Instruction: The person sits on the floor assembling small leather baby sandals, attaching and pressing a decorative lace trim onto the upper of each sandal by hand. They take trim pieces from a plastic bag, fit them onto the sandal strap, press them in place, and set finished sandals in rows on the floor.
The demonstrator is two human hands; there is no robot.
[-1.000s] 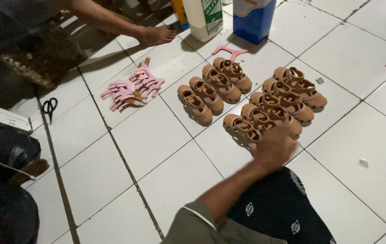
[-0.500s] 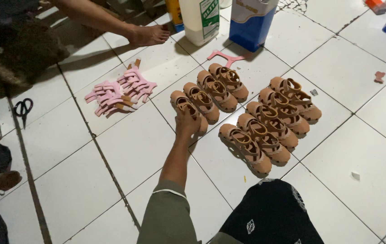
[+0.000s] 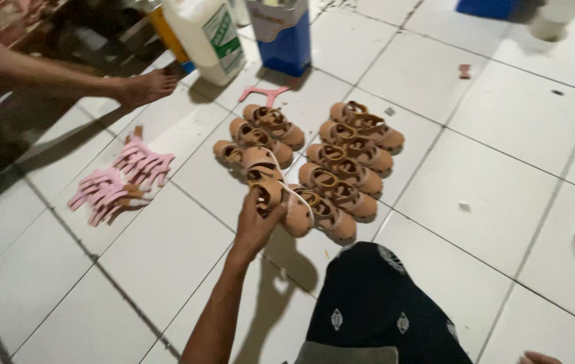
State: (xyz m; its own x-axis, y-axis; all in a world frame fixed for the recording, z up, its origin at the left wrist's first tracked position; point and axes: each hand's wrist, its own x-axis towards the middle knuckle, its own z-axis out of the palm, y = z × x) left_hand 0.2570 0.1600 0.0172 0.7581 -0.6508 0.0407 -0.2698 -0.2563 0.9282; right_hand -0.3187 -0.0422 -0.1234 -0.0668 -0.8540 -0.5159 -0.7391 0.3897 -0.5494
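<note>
White tiled floor with dark grout lines, dimly lit.
The left hand had its fingers clamped on a tan strapped sandal lifted just above the rows of matching sandals. Pink strap pieces, a white jug and a blue container lay nearby; the right hand barely showed, fingers' state unclear.

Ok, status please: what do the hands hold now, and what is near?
Left hand lifts one tan sandal above the floor. Right hand only at frame edge, grip unclear. Other tan sandals in rows close beside; pink straps apart, left.
</note>
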